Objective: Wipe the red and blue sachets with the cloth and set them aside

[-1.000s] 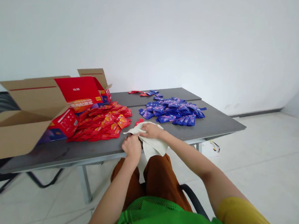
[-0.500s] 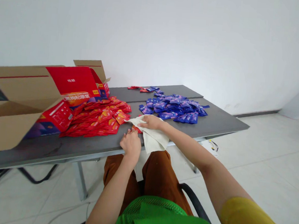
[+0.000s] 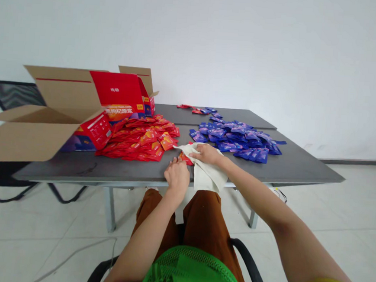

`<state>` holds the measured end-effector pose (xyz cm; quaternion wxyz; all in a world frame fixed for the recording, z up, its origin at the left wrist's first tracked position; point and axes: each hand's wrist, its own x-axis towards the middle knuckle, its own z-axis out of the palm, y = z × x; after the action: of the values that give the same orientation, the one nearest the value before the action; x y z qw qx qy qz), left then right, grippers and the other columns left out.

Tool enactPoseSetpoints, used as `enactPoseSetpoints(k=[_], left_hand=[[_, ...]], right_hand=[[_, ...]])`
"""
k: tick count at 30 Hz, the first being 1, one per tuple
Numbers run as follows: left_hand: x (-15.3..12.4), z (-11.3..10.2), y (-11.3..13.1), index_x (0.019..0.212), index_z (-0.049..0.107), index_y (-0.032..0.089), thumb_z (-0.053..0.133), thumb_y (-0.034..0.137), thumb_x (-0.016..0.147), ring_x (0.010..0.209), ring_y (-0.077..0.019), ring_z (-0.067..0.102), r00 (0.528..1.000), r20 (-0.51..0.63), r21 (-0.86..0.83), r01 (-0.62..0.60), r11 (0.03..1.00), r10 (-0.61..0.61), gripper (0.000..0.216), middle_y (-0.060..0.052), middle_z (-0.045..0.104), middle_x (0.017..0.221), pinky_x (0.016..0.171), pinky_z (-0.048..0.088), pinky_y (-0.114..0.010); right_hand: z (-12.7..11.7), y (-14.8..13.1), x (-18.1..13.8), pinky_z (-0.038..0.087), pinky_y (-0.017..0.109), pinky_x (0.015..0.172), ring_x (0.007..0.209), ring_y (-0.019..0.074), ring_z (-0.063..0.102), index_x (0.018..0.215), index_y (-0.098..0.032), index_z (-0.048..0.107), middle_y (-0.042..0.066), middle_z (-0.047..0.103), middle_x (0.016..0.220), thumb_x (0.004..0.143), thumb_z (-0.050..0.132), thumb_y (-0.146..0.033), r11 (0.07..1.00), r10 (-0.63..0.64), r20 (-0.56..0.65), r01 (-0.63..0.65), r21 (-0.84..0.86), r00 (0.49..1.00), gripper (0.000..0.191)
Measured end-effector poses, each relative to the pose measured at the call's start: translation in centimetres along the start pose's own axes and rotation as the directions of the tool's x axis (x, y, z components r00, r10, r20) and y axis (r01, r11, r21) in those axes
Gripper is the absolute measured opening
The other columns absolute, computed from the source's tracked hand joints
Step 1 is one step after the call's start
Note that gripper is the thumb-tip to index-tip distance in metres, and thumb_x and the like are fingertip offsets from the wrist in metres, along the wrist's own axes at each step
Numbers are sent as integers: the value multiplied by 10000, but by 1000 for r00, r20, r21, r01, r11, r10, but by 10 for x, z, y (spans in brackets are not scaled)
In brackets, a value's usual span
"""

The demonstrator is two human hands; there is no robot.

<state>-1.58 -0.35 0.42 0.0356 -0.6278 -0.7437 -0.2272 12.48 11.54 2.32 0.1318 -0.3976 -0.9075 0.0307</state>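
Observation:
My right hand [image 3: 208, 154] is closed on a white cloth [image 3: 209, 174], which lies over part of a red sachet [image 3: 185, 158] and hangs past the table's front edge. My left hand [image 3: 177, 175] rests at the edge of the table with its fingers curled at the near side of that same sachet. Much of the sachet is hidden by the cloth and fingers. To the left spreads a heap of red sachets [image 3: 139, 139]. Beyond my right hand lies a pile of blue-purple sachets [image 3: 237, 138].
An open printed carton [image 3: 114, 89] stands left on the dark table [image 3: 303, 163], its flaps spread outward. Another carton [image 3: 148, 103] is behind it. A few red and blue sachets [image 3: 200, 111] lie farther back. A black chair [image 3: 16, 95] stands at the left.
My view has turned, so the table and cartons sit farther right in the picture. Both hands stay at the sachet and cloth, with only slight movement.

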Motion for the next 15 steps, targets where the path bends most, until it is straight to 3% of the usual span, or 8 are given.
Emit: enactPoseSetpoints(k=[2, 4, 7, 11, 13, 15], left_hand=[[0, -3, 4, 999, 700, 123, 392, 185, 883, 917, -267, 668, 1000, 8, 7, 1, 1000, -1, 335, -173, 696, 972, 810, 482, -357], [3, -6, 8, 1002, 674, 81, 446, 254, 854, 913, -291, 655, 1000, -5, 22, -19, 1000, 19, 322, -192, 678, 929, 805, 481, -373], [11, -11, 12, 1094, 602, 20, 490, 285, 815, 990, -313, 607, 996, -55, 58, -71, 996, 74, 401, -224, 641, 992, 815, 472, -372], [25, -14, 15, 1156, 562, -5, 560, 437, 804, 1060, -340, 544, 983, -11, 119, -182, 976, 185, 565, -260, 587, 1104, 814, 471, -372], [30, -12, 18, 1110, 603, -11, 535, 467, 834, 1060, -347, 543, 982, 43, 143, -190, 971, 186, 556, -275, 583, 1104, 808, 475, -382], [34, -8, 22, 1052, 641, -8, 406, 370, 918, 1036, -331, 571, 986, 51, 129, -165, 978, 160, 465, -272, 606, 1066, 791, 482, -377]], right_hand=[[0, -3, -16, 384, 225, 733, 749, 132, 548, 721, -152, 645, 42, 625, 834, 934, 501, -547, 978, -158, 8, 156, 138, 987, 471], [2, -6, -32, 388, 229, 722, 705, 122, 516, 651, -156, 599, 18, 580, 759, 923, 483, -576, 943, -195, -54, 202, 265, 979, 514], [4, -7, -50, 402, 234, 675, 685, 124, 504, 677, -157, 583, 9, 558, 742, 875, 503, -640, 870, 15, -195, 84, 486, 981, 528], [5, -4, -57, 395, 229, 542, 585, 122, 487, 795, -163, 588, 6, 565, 696, 773, 559, -728, 539, 425, -205, -64, 840, 882, 566], [6, -4, -57, 386, 230, 504, 540, 117, 468, 775, -163, 578, 4, 558, 657, 714, 609, -744, 407, 521, -166, -73, 910, 837, 585], [7, -6, -57, 388, 228, 498, 536, 114, 463, 772, -160, 584, 5, 559, 655, 693, 643, -733, 373, 546, -169, -58, 926, 821, 581]])
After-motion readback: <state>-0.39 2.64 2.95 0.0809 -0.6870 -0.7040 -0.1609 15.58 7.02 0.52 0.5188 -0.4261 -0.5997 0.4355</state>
